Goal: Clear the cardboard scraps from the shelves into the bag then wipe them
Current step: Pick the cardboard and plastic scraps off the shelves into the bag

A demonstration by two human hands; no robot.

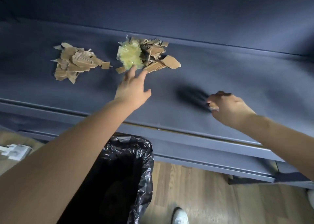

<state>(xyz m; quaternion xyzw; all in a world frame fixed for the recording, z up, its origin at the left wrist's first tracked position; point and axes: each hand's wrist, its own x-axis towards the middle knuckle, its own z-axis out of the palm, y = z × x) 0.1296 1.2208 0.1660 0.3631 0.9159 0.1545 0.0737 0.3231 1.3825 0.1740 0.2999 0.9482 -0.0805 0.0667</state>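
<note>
Two piles of torn cardboard scraps lie on the dark blue fabric shelf [220, 67]: a left pile [74, 63] and a right pile [158, 55] with a crumpled yellowish plastic wrap [130, 55] on its left side. My left hand [132, 87] reaches out with straight fingers, its tips touching the near edge of the wrap and the right pile. My right hand [227, 106] rests on the shelf further right, fingers curled round what looks like small brown and pale scraps. The black bag [144, 149] stands open below the shelf's front edge, under my left forearm.
The shelf's back wall is the same dark fabric. A lower blue shelf rail [212, 164] runs under the front edge. Wooden floor [203, 198] lies to the right of the bag, with a white shoe [180, 215]. Papers [15, 151] lie at lower left.
</note>
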